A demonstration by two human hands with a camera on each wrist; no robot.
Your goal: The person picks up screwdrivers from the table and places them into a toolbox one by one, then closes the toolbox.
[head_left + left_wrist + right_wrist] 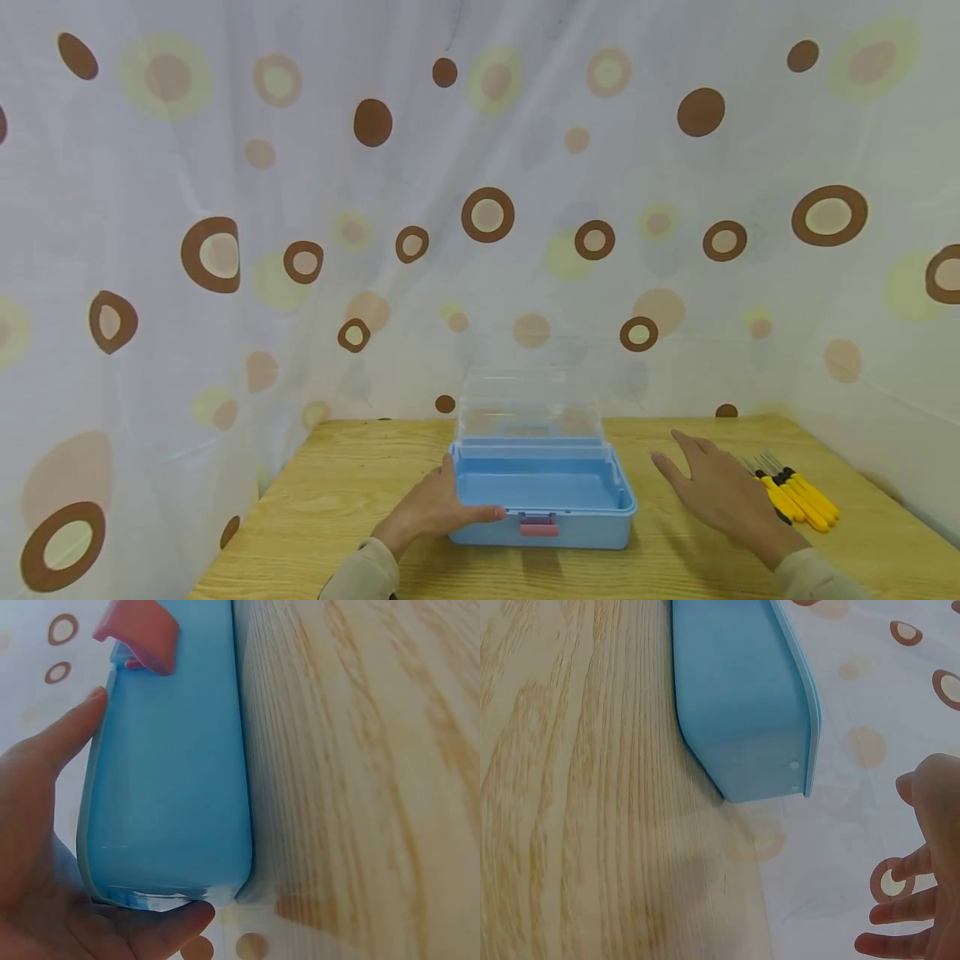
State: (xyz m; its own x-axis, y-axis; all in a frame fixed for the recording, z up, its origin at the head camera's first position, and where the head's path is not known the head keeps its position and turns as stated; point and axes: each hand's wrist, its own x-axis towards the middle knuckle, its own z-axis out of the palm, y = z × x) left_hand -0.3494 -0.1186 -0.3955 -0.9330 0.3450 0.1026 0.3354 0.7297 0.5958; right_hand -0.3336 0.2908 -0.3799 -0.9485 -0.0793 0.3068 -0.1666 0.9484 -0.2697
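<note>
While left hand (435,510) grips blue box (542,492), right hand (723,493) spread beside yellow tools (798,498).

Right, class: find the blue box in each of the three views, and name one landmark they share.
Head: blue box at centre, lid open, left hand gripping its left end.
Left wrist: fills the left half, pink latch on top.
Right wrist: at upper middle.
Shared landmark: the wooden table.

This looks like a makeshift recording corner rather than a lived-in room: a pale curtain (300,208) printed with brown and yellow circles hangs on all sides, closing off a small wooden tabletop (352,475) that carries only a blue plastic box (543,492) and some yellow-handled tools (798,500).
</note>
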